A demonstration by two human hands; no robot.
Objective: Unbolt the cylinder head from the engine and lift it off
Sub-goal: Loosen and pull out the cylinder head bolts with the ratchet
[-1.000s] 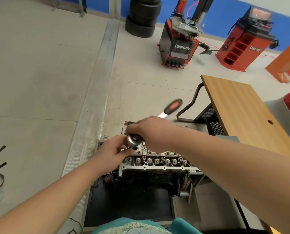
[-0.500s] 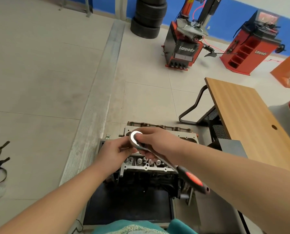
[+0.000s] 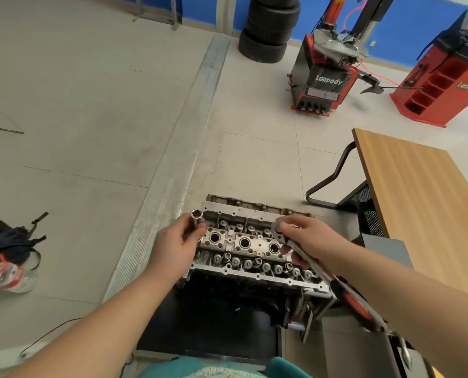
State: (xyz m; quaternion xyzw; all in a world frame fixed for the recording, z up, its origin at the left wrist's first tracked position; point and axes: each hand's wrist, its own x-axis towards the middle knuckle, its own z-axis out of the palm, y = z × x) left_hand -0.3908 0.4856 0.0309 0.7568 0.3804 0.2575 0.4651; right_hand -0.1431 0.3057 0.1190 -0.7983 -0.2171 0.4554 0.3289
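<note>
Person: a teal garment [image 3: 227, 369] is showing at the bottom edge, both bare forearms reaching forward over the work.
Stand: a dark tray [image 3: 208, 328] is sitting under the engine, nearest the camera.
Right hand: the right hand [image 3: 306, 241] is gripping the head end of a ratchet wrench [image 3: 322, 271], fingers curled round the metal, its red-and-black handle trailing back along the forearm toward the lower right.
Left hand: the left hand [image 3: 175, 246] is pinching a long socket [image 3: 197, 218] between thumb and fingers, holding it upright with its open end up, just beside the left end of the head.
Cylinder head: the cylinder head [image 3: 249, 244] is sitting on top of the engine [image 3: 254, 293] between the two hands, its valve springs and three round plug wells exposed.
Floor, left: a dark bag with straps [image 3: 6, 238] and something red and silver are lying on the tiles.
Desk: a wooden desk [image 3: 412, 197] is standing to the right, well apart from the hands.
Machines: a tyre changer [image 3: 327, 77] and a red cabinet machine [image 3: 445, 85] are each showing the name "Lanpody" in white script.
Far wall: stacked tyres [image 3: 268, 28] are standing against a blue wall.
</note>
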